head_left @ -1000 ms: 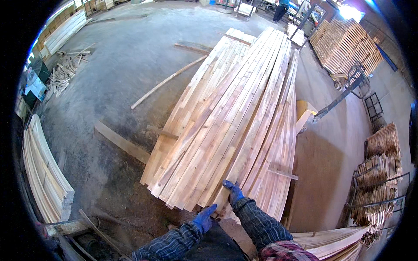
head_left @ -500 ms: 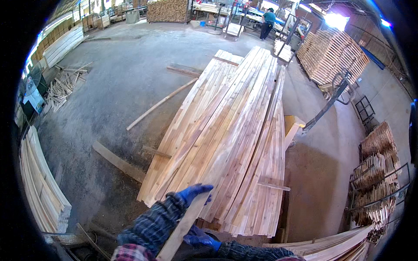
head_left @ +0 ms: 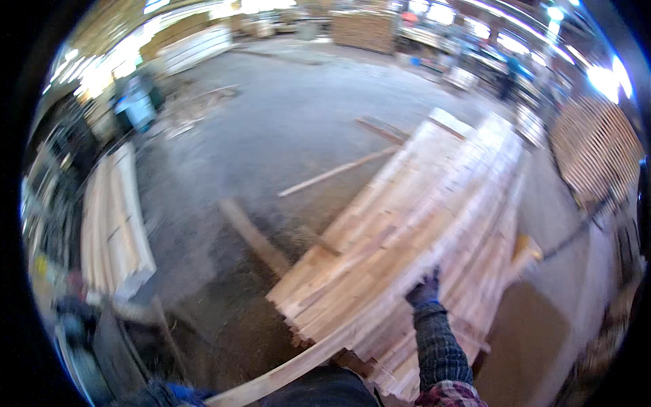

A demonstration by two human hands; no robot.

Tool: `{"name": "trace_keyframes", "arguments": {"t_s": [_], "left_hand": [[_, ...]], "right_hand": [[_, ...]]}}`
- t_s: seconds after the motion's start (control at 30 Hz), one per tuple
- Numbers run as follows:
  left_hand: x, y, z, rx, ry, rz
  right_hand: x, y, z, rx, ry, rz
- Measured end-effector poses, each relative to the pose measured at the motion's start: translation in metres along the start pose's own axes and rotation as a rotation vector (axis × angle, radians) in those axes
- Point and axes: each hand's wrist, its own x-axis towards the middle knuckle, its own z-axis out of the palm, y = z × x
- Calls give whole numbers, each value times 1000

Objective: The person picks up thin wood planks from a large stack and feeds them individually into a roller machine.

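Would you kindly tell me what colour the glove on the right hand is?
Blue; the right hand wears a blue glove, resting on the boards. Seen in the head view.

A big stack of long pale wooden boards (head_left: pixel 413 230) fills the middle of the blurred view and serves as the landmark. The right hand in a dark blue glove (head_left: pixel 424 293) rests on its near end, fingers curled over a board edge. The left hand in a blue glove (head_left: pixel 178 393) sits low, left of the stack, at a single long pale plank (head_left: pixel 285 373) slanting off the stack's near corner. A smaller pile of pale boards (head_left: pixel 112 224) lies well left of the stack on the grey concrete floor (head_left: pixel 271 129).
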Motion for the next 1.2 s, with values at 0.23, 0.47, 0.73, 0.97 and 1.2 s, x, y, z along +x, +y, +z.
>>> {"name": "trace_keyframes", "arguments": {"t_s": [0.23, 0.47, 0.73, 0.97, 1.2], "left_hand": [[-10, -42, 1, 387, 441, 235], [-8, -86, -20, 688, 949, 287], [-43, -156, -35, 533, 1298, 589], [-134, -279, -58, 640, 1366, 297], [-147, -351, -74, 722, 1012, -295]], "right_hand": [[-50, 117, 37, 76, -220, 54], [-78, 159, 82, 231, -714, 91], [-172, 157, 252, 97, -606, -163], [-138, 156, 300, 507, -1057, 318], [-146, 344, 277, -105, -418, 51]]}}
